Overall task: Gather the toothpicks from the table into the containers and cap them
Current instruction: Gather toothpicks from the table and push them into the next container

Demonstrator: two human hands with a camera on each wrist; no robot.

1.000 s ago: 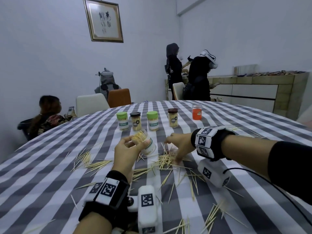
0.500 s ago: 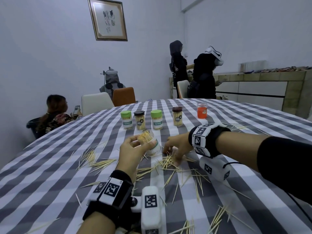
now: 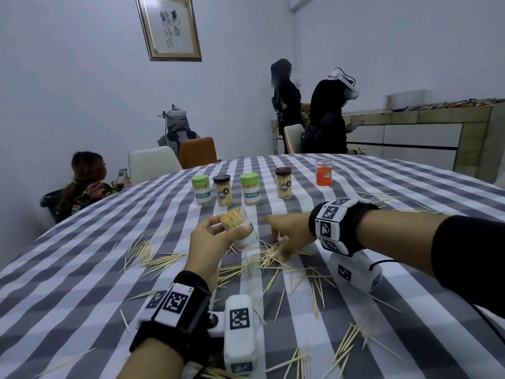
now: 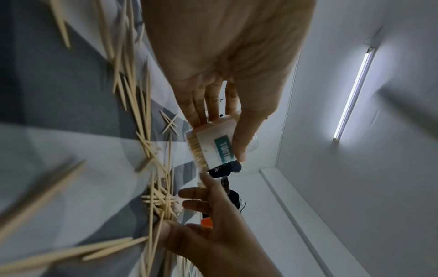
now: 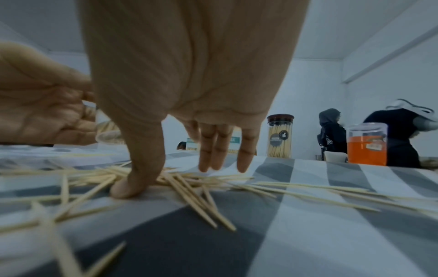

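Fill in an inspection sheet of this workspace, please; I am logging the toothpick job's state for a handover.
Surface: table under a grey and white checked cloth.
Job's things: loose toothpicks scattered over the cloth; open container, uncapped and packed with toothpicks, tilted in the left hand; four capped containers in a row behind it.
Clutter: orange jar to the right of the row.
Grippers: left hand grips the open container; right hand, fingers straight, thumb on the toothpick pile.
Cables: black cable at the right wrist camera.
Surroundings: chairs, framed picture, counter; one person seated, two standing.
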